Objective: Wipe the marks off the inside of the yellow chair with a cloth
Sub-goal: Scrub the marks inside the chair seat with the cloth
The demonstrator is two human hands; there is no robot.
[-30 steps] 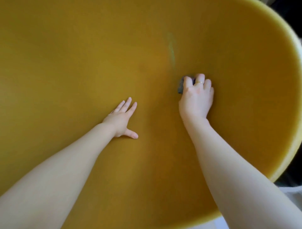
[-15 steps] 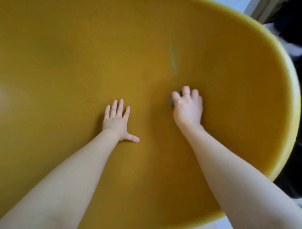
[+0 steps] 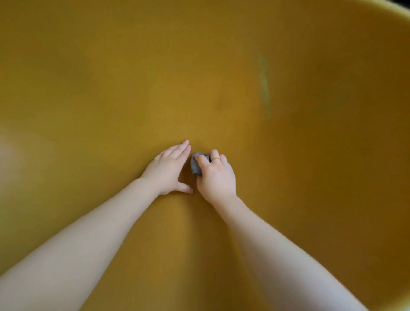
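Gold ring (image 3: 216, 158), dark corner (image 3: 405, 2)

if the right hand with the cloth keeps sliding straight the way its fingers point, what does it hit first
Probably nothing: the right hand, gripping the small grey cloth, points up the smooth yellow chair shell. Only bare surface lies ahead; the pale greenish streak sits off to the right, though depth is unclear.

I see open yellow chair (image 3: 111, 88) shell on all sides, wide bare surface left, above and right. My left hand (image 3: 169, 169) lies flat just beside my right hand (image 3: 216, 177), which holds the gray cloth (image 3: 196, 165); only a narrow gap between them. The pale streak (image 3: 264, 86) up right is well apart, path to it unobstructed.
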